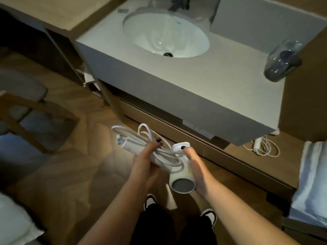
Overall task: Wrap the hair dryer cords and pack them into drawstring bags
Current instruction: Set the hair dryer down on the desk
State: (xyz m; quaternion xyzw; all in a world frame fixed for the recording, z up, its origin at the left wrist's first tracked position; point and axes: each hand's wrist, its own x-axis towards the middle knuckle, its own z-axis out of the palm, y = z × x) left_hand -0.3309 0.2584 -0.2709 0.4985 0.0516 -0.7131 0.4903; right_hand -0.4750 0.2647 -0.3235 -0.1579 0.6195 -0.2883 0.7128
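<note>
**Below the vanity: dryer and cord both in hand**

Below the sink counter, I see my left hand clamping the looped cord against the white hair dryer; my right hand cups its barrel, thumb on top.

The left hand covers the underside of the white hair dryer's handle, and the right hand hides the far side of its barrel, so how much cord is wound behind the fingers cannot be told. A second coiled cord lies half under the overhang of the surface, its dryer out of sight, and the clear bag on that surface shows only a dark blurred shape inside. The faucet is cut off by the top edge, the folded towels by the right edge, and the chair at the left is too dim to make out
</note>
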